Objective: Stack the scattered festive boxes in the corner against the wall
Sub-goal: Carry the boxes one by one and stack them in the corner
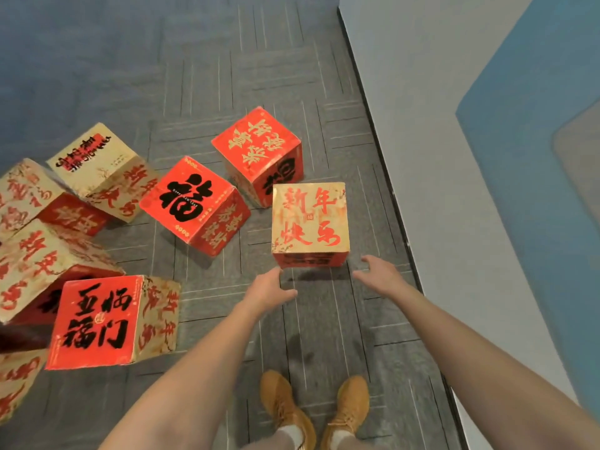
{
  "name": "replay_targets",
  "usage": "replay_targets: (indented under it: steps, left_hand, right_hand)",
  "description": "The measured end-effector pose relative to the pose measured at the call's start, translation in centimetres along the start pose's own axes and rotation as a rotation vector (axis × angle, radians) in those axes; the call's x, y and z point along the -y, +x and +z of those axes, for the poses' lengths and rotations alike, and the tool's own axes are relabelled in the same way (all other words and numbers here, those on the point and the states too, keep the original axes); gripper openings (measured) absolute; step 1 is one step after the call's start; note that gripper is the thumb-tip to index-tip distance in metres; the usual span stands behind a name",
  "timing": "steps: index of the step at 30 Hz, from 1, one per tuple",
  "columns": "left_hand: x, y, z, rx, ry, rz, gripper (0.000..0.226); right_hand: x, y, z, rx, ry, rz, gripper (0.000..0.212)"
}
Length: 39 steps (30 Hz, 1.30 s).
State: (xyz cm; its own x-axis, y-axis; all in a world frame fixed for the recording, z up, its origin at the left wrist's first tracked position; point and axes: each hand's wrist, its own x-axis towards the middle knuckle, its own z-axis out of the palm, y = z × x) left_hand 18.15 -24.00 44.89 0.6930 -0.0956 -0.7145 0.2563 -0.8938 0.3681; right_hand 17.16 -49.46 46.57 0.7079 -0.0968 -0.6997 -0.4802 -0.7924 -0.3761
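Head: gold-topped box (310,216) beyond open grips (271,285)

Grey carpet-tile floor (292,76) with a striped block pattern, wall base running along its right edge. Boxes sitting straight on it: gold-top box (310,219) right in front of me, near the wall; red box with gold script (256,141) just behind it; red box with one big black character (188,199) left of those; red box with four black characters (97,319) near left. More gold and red boxes (39,228) jumbled at the left edge. My tan shoes (315,407) planted on it at the bottom
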Motion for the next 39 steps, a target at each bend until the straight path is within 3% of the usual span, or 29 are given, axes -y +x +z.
replay_targets:
  steps: [8,16,22,28,34,39]
  left_hand:
    - [9.1,15.0,10.1,-0.007,-0.080,-0.062,0.075]
    - [15.4,30.4,17.1,-0.175,-0.256,-0.085,0.088]
    - [17.2,36.1,18.2,-0.328,-0.566,0.031,0.112]
    - [16.6,38.5,17.6,-0.292,-0.699,0.268,0.094]
    - [16.2,39.1,17.2,-0.312,-0.752,0.251,0.090]
    - [16.0,39.3,16.3,-0.365,-0.792,0.264,0.086]
  right_hand:
    - [-5.9,15.5,10.7,0.006,0.021,0.054,0.060]
    - [-12.1,29.6,18.6,-0.084,0.239,0.033,0.104]
    - [-14.3,34.7,21.8,-0.180,0.431,-0.175,0.098]
    - [-14.3,37.2,22.2,-0.282,0.627,-0.275,0.093]
    - [-13.4,38.3,21.5,-0.296,0.751,-0.292,0.102]
    - [-12.0,37.8,20.9,-0.342,0.753,-0.306,0.078]
